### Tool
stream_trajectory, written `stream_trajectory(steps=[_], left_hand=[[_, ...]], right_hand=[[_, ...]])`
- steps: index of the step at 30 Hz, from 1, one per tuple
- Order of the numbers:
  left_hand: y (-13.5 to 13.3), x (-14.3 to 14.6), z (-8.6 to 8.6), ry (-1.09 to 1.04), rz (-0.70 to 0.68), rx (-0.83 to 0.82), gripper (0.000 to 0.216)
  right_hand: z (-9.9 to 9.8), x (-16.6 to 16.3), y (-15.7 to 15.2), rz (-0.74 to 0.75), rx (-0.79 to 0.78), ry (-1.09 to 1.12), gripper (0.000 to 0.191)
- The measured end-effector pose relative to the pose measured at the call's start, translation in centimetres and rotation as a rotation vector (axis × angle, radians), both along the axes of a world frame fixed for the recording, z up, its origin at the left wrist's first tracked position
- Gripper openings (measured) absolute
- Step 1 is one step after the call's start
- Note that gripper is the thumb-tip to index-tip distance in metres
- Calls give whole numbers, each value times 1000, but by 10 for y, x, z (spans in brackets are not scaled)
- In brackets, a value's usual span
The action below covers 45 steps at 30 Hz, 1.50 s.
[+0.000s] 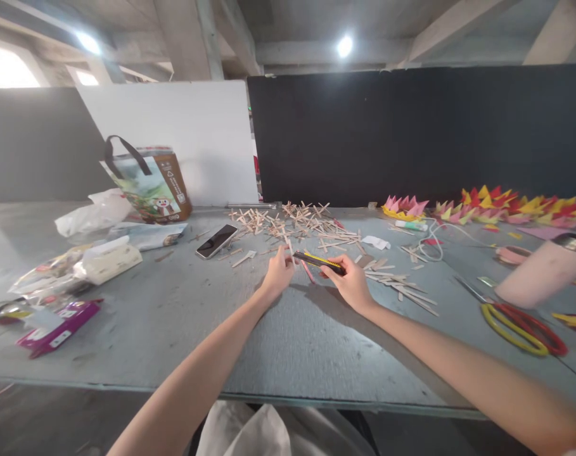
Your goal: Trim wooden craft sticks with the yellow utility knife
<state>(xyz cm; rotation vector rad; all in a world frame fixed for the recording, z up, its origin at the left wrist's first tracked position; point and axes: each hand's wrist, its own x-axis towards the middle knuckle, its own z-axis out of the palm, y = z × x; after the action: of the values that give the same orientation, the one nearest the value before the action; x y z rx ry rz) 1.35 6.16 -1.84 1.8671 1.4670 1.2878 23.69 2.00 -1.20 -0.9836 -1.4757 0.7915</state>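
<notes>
Your right hand (352, 282) is closed around a yellow-and-black utility knife (319, 260), gripped along its body with the front end pointing left. That grip looks chosen for control. Your left hand (278, 273) pinches a thin wooden stick (290, 249) between fingertips, just beside the knife's tip and above the grey table (288, 342), probably to brace it. More loose sticks (297, 225) lie just beyond within easy reach, with shorter pieces (402, 288) to the right. A phone (216, 241) lies to the left, and scissors (523, 323) lie well to the right.
</notes>
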Motion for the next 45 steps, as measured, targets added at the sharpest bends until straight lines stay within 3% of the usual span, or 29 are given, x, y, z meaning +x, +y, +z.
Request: stream_trajectory(steps=[9,16,21,25,30,34,38,45], left_hand=[[-14,13,4,-19,37,27,59],[-19,13,14,-5,-47,-1,49],[-11,12,5,-41,-159,-53,49],[-12,17,-1,-127,-194,-94,58],[-20,22,2,-191,-185,-107,64],[-24,19,1,-75,-169,-43,62],[-24,21,-1,-90,-260,-50,60],[-26,26,-2,-241,-198,-80,58]], right_hand=[[-3,-4,-6,-17,106,-149,28],[3,-6,-15,19,226,-299,17],[2,-8,-13,89,317,-400,38],[-5,-7,-11,16,338,-624,50],[-2,-8,-16,10,315,-733,54],[18,-7,-19,70,290,-744,55],[35,-3,-17,133,274,-778,50],[21,-14,-25,83,272,-824,57]])
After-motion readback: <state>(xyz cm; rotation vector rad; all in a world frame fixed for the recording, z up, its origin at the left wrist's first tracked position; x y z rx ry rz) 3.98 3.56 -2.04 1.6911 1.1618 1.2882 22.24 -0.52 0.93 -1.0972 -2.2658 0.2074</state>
